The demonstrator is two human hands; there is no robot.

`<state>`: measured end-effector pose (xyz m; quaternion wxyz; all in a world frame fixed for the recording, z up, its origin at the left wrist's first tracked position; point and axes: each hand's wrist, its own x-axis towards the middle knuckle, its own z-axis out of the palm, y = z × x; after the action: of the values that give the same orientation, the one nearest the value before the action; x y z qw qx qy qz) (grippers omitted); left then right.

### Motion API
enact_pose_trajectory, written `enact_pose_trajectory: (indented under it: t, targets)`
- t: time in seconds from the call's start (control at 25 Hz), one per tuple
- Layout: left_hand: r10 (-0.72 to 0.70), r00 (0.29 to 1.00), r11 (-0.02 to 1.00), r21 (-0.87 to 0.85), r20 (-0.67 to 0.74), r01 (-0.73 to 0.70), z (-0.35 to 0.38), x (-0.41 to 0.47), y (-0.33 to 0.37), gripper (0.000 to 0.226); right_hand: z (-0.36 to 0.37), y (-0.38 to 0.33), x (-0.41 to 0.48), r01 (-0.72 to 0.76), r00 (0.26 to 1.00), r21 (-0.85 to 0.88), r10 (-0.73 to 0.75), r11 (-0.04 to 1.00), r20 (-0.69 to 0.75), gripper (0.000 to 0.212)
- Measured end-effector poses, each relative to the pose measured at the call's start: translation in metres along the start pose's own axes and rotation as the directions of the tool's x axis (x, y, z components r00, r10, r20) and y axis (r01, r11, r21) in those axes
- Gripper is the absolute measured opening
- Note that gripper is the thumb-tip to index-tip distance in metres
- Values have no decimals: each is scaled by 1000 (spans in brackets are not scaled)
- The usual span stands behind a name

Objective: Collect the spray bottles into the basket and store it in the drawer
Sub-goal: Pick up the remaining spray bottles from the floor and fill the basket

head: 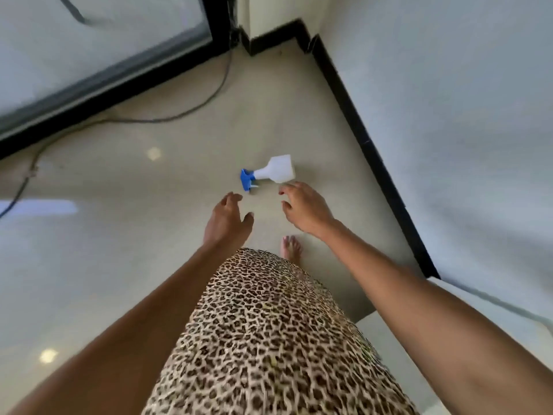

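A white spray bottle (pixel 276 170) with a blue trigger head lies on its side on the beige floor, head pointing left. My right hand (pixel 303 209) hovers just below the bottle's body, fingers spread, holding nothing. My left hand (pixel 227 221) reaches out lower left of the blue head, open and empty too. No basket or drawer is in view.
A white wall with a black skirting board (pixel 368 142) runs along the right. A black-framed glass door (pixel 119 85) stands at the upper left, with a grey cable (pixel 191 107) trailing over the floor before it. My bare foot (pixel 291 248) shows under a leopard-print skirt.
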<state>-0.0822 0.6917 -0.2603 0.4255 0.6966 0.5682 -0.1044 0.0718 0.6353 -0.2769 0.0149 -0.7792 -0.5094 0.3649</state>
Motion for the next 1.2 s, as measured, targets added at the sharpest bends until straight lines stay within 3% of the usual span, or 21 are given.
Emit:
enact_pose_trajectory:
  t: [0.32,0.64,0.76,0.92,1.08,1.2]
  targets:
    - [-222,975,967,-119,22,223,137,201,-87,43,159,75,187,285,958,-419,-252,862,135,41]
    - [-375,927,879,-317,1,356,209,273,-139,35,219,87,268,320,946,-587,-282,744,158,34]
    - [-390,921,858,-367,-9,360,209,272,-136,35,215,86,264,307,949,-548,-290,778,120,29]
    - [-311,947,892,-369,-77,263,174,246,-110,33,178,89,236,273,956,-404,-295,873,9,33]
    - [-206,971,907,-396,-124,141,109,200,-54,27,103,70,184,209,962,-163,-232,964,-142,35]
    - [-98,967,902,-432,-234,-13,50,154,4,25,31,44,135,166,966,51,-151,985,-211,43]
